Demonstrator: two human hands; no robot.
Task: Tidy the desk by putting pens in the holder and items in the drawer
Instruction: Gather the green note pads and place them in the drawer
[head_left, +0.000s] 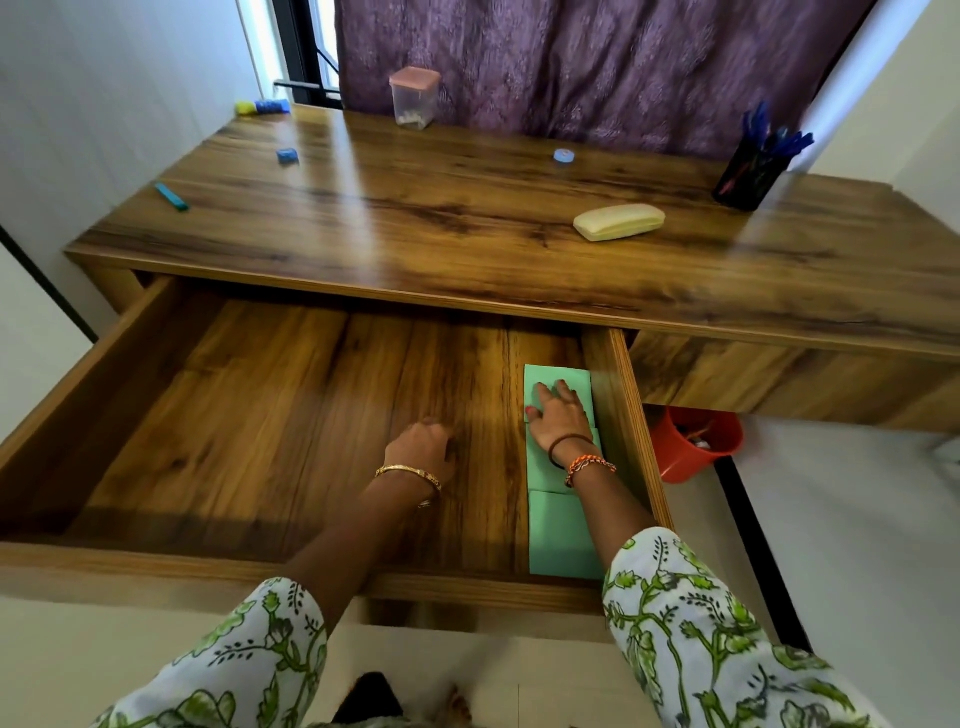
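Against the drawer (621, 395) right wall, right hand (558, 415) on green pads (563, 530)

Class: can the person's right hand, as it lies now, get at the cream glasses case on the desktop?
Probably yes. The right hand rests flat on green pads in the drawer, holding nothing, and bare desktop lies before the glasses case.

three green pads (563, 535), one pen holder (748, 174), one case (618, 222)
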